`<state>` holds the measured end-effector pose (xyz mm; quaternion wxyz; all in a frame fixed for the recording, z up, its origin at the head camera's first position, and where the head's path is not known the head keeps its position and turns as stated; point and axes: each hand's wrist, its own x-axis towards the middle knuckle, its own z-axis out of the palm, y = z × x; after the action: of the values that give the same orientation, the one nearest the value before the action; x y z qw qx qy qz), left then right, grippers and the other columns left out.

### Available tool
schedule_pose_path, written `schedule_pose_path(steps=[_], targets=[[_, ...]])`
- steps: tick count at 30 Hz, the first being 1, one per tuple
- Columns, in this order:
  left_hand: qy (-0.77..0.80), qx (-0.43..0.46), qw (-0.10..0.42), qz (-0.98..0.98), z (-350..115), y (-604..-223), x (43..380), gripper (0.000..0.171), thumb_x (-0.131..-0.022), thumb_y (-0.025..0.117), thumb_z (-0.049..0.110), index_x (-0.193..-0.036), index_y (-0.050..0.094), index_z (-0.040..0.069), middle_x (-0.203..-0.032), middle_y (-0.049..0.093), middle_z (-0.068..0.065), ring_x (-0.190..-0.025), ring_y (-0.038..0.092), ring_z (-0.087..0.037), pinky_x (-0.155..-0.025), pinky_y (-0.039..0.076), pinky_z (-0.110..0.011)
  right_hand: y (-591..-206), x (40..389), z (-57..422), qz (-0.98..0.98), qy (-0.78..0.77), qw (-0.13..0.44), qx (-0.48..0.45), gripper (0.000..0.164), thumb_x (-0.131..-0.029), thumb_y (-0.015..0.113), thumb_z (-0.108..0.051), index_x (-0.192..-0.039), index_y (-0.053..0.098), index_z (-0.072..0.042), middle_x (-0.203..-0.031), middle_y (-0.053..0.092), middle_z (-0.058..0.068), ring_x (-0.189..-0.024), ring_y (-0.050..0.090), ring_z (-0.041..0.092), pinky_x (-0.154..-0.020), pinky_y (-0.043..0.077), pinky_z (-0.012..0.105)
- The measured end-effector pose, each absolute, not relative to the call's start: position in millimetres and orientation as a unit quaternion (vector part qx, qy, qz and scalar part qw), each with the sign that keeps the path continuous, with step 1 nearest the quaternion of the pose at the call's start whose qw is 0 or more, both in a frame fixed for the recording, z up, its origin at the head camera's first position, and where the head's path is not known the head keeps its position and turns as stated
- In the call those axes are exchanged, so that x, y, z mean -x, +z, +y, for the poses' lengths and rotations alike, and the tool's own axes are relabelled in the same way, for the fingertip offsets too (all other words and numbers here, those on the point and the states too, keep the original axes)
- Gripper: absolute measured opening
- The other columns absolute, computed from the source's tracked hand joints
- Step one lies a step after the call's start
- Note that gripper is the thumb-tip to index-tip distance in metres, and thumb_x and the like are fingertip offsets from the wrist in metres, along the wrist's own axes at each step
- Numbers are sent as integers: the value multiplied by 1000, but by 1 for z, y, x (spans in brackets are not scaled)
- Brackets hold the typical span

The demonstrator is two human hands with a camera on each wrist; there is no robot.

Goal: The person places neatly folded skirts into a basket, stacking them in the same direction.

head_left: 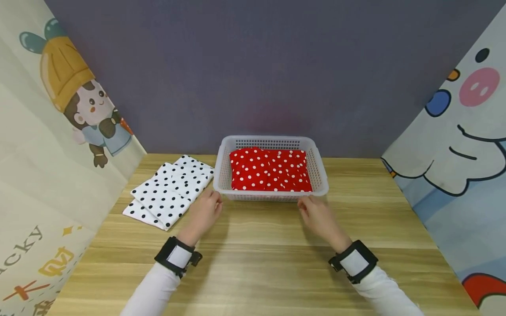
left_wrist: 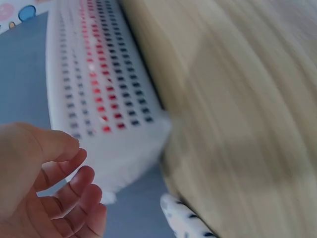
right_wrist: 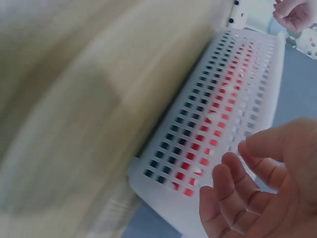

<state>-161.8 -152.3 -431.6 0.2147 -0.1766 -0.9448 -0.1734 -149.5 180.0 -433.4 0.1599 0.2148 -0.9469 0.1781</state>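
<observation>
A white plastic basket [head_left: 322, 181] with lattice walls stands against the back of the table. Folded red cloth with white dots [head_left: 270, 171] lies inside it. My left hand [head_left: 206, 210] is just outside the basket's front left corner, its fingers loosely bent and nothing held. At the front right corner, my right hand [head_left: 319, 218] hovers close to the rim with fingers likewise loosely curved and no object between them. In both wrist views a gap shows between thumb and fingers; whether any fingertip touches the rim I cannot tell. Folded white cloth with black dots [head_left: 170, 191] lies left of the basket.
The wooden tabletop [head_left: 261, 263] stretches in front of the basket. A dark grey panel [head_left: 269, 74] rises right behind it. Printed curtains flank both sides, the left curtain [head_left: 39, 145] and the right curtain [head_left: 454, 175].
</observation>
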Motion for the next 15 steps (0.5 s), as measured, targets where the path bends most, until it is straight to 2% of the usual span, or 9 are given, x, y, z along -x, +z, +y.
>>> schedule_pose_path(steps=[5,9,11,15], targets=[[-159,127,170,-964,-170,-438,166,8,-74,68,7,-81,64,7,-85,60,-9,-71,57,-26,-54,48,-35,-447,144,179,-955,164,126,-210,20,-78,68,-9,-97,61,-7,-89,59,7,-79,59,23,-65,50,36],[-142,96,125,-977,-185,-441,175,19,-77,68,11,-94,65,3,-94,60,-16,-79,58,-32,-60,50,-41,-452,140,173,-956,164,107,-219,28,-77,70,-14,-103,62,-6,-95,59,8,-86,59,27,-70,50,39],[-138,86,119,-980,-191,-443,179,26,-77,68,12,-101,64,1,-100,60,-20,-84,58,-35,-65,51,-44,-453,139,170,-955,163,107,-223,30,-77,71,-15,-104,63,-6,-96,59,8,-87,58,27,-70,50,40],[-135,66,137,-979,-203,-449,187,30,-77,67,11,-105,64,0,-106,59,-22,-88,58,-39,-65,50,-49,-455,137,168,-952,159,113,-238,32,-77,71,-17,-106,63,-5,-98,60,9,-88,58,28,-72,50,40]])
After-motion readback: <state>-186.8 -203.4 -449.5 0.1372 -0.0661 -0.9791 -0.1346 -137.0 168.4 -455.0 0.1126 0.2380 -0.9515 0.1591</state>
